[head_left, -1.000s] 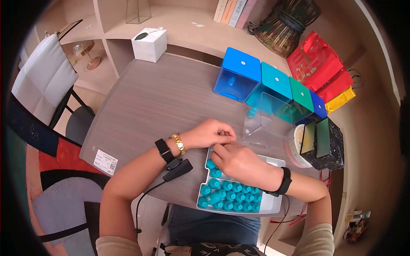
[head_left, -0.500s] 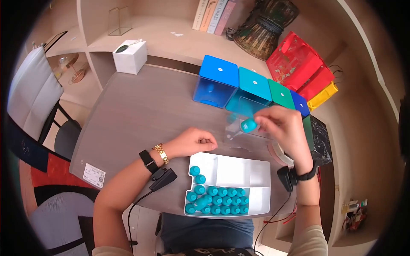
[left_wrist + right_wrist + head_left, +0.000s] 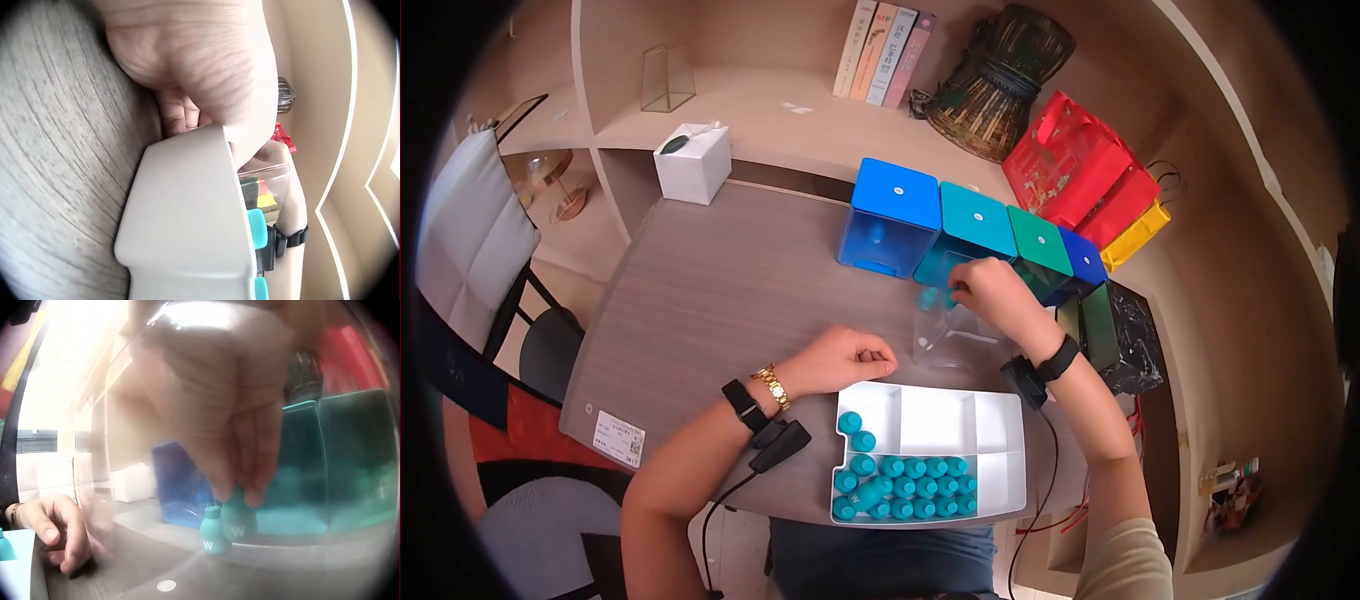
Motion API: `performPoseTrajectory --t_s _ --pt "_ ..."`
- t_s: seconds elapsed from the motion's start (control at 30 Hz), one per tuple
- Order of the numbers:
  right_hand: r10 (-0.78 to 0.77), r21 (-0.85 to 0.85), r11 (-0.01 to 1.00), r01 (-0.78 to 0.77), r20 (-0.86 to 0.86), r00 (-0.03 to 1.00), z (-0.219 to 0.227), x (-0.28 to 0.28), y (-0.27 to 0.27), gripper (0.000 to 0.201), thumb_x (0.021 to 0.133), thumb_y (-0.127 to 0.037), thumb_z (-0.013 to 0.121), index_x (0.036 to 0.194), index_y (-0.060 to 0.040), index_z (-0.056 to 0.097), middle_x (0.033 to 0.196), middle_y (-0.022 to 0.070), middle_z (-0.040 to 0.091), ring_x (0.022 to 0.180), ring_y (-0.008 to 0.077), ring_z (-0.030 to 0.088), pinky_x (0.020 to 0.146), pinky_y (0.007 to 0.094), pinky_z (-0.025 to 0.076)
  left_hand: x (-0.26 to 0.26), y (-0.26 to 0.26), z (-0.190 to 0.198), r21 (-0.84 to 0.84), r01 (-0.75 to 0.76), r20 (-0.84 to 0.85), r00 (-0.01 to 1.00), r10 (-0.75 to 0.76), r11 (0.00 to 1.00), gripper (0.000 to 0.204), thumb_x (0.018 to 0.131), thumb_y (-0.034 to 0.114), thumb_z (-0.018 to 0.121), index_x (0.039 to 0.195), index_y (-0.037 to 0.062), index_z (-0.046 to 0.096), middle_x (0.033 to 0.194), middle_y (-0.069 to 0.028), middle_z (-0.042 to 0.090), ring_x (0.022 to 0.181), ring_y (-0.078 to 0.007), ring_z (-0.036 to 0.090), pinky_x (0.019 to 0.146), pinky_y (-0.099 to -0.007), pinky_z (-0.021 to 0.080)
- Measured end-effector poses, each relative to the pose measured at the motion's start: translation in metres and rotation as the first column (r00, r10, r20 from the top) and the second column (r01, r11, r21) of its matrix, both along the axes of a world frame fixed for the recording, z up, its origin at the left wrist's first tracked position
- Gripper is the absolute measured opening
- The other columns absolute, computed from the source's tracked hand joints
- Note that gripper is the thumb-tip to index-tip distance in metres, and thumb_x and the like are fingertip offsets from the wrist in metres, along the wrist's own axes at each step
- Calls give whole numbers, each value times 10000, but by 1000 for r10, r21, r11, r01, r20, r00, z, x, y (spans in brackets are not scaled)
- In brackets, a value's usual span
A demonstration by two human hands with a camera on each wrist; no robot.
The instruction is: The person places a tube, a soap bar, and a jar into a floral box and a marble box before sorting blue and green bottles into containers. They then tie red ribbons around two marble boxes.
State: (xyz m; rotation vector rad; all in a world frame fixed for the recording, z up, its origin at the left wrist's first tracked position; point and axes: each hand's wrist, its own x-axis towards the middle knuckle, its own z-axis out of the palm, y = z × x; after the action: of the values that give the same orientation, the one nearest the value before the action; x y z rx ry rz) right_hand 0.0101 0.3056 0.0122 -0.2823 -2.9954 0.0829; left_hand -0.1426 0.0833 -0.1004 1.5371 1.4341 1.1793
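My right hand [image 3: 998, 298] pinches a small teal bottle [image 3: 240, 524] by its top, fingertips pointing down. A matching teal bottle [image 3: 214, 535] marked W stands right beside it. Both are at a clear plastic box [image 3: 955, 348], whose wall the right wrist view looks through. Loosely curled and holding nothing, my left hand [image 3: 840, 360] rests on the table at the near-left corner of a white divided tray [image 3: 940, 418]. Several teal bottles [image 3: 925, 487] fill much of the tray's lower compartment, with one lying across the others.
Four lidded boxes, bright blue [image 3: 897, 195], teal [image 3: 977, 218], green [image 3: 1040, 240] and dark blue [image 3: 1085, 258], stand in a row behind the clear box. A white tissue box [image 3: 693, 165] sits at the table's back left. Red bags [image 3: 1080, 170] lean at the back right.
Both hands were together over the tray's far edge. My right hand then carried a teal bottle off to the right and has lowered it next to the other bottle. The left hand stayed by the tray.
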Motion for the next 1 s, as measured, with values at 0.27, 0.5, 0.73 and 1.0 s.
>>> performPoseTrajectory --t_s 0.27,0.5,0.73,1.0 --pt "25 -13 1000 -24 48 999 -4 -4 -6 105 784 -50 748 856 4 693 796 192 702 786 380 692 718 442 547 1 1 -1 -18 -7 -44 999 6 1000 173 961 196 698 1052 63 760 936 -45 758 776 -93 664 721 -260 532" --pt "66 64 995 -70 67 996 -6 -3 -2 122 766 -68 762 825 -8 674 768 197 690 774 384 691 700 462 551 0 1 1 3 -1 -32 999 1 1000 176 959 199 703 1046 55 757 936 -45 756 774 -94 662 715 -259 529" --pt "37 218 974 -53 76 996 -16 -5 1 144 753 -122 774 839 -35 698 762 190 702 785 367 714 701 462 578 1 -1 2 -50 1 2 1000 -1 999 192 972 206 704 1065 45 755 937 -21 749 803 -74 661 713 -248 523" --pt "15 197 980 -25 52 999 -21 -6 5 174 776 -192 779 845 -45 716 792 187 708 802 372 719 704 462 582 0 -2 3 -49 -5 -12 1000 4 999 209 977 228 707 1081 53 753 947 -15 750 808 -67 661 699 -251 516"
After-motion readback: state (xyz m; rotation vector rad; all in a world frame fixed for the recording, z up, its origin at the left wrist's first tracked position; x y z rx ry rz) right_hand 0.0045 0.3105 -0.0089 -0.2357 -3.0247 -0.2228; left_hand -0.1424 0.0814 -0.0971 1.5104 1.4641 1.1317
